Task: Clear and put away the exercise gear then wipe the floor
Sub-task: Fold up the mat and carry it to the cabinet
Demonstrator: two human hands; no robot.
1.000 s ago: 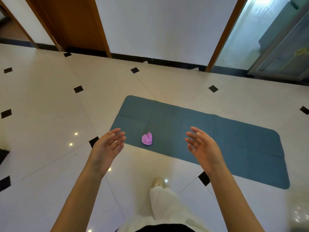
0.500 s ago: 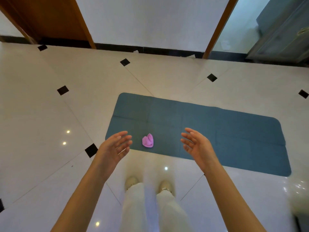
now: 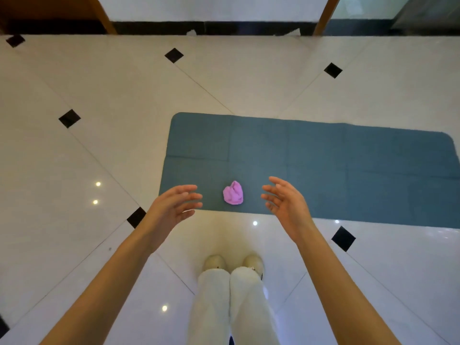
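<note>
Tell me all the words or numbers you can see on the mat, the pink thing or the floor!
There are none to read.
The blue mat shows only fold lines, no print.
The crumpled pink cloth lying on it is plain.
The floor tiles have black diamond insets and light spots, no signs.

Teal-blue exercise mat (image 3: 323, 165), crumpled pink cloth (image 3: 233, 193), glossy cream floor (image 3: 124, 95) with small black diamond insets, white trousers (image 3: 234, 307).
</note>
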